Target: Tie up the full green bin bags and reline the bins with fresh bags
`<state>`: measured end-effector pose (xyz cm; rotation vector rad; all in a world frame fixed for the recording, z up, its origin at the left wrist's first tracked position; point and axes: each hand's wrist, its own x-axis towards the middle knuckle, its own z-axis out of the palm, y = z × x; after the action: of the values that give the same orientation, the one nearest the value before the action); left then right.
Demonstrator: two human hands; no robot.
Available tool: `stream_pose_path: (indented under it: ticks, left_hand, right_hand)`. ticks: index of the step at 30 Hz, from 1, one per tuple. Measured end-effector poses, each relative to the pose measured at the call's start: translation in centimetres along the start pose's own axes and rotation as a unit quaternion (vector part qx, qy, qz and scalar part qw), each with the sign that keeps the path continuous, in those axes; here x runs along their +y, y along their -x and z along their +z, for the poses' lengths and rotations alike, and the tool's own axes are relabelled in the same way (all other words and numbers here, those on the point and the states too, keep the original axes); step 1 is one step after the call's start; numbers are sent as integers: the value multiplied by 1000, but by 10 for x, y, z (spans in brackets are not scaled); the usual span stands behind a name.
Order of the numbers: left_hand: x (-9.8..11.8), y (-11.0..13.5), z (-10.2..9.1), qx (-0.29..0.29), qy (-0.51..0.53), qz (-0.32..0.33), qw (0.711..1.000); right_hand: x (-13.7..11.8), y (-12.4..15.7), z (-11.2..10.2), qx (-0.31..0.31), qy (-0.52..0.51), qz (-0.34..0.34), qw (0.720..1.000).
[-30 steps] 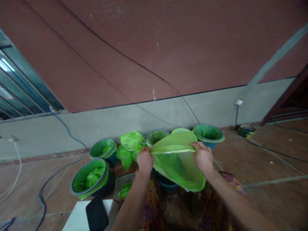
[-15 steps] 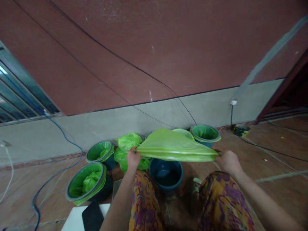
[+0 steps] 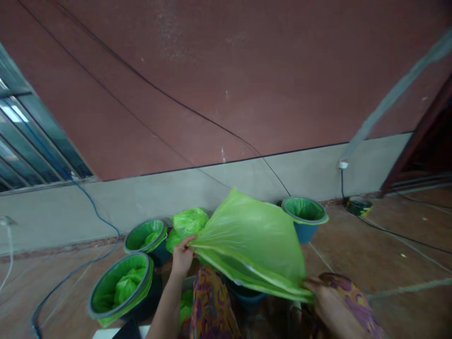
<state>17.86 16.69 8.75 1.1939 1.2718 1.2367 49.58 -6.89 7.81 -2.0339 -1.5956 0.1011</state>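
Observation:
A green plastic bag (image 3: 252,238) is stretched out in front of me, its mouth facing me and slightly parted. At the left end of the mouth, my left hand (image 3: 183,256) grips the edge. My right hand (image 3: 321,299), smeared by motion, is closed on the opposite corner, lower and nearer my knee. Below the bag stands a dark blue bucket (image 3: 249,299) between my legs, its top partly covered by the bag.
To the left stand two buckets lined with green bags, a nearer bucket (image 3: 95,310) and a farther bucket (image 3: 129,238). Crumpled green bags (image 3: 189,221) lie beside them. By the wall is another lined bucket (image 3: 307,230). A blue cable (image 3: 76,270) crosses the floor.
The bag has gone from a taut, level strip to a billowed sheet with its mouth parted. My right hand has moved down and towards me; my left hand went slightly left and down.

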Motion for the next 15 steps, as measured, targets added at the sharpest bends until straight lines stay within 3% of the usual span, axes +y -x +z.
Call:
stream_pose_path:
  ticks: [2, 4, 8, 11, 15]
  left_hand:
    - [-10, -6, -4, 31, 46, -12, 998]
    - [-6, -14, -6, 70, 89, -16, 993]
    - [11, -34, -13, 115, 190, -84, 971]
    - [15, -47, -31, 150, 234, -131, 952]
    - [10, -52, -64, 157, 231, -172, 945]
  right_hand:
    - [4, 1, 13, -60, -56, -18, 997]
    - [5, -2, 16, -101, -89, -29, 990]
    - [-7, -6, 14, -116, -87, -38, 989]
    - [-30, 0, 15, -144, -92, -51, 984]
    - [-62, 18, 31, -285, -59, -105, 951]
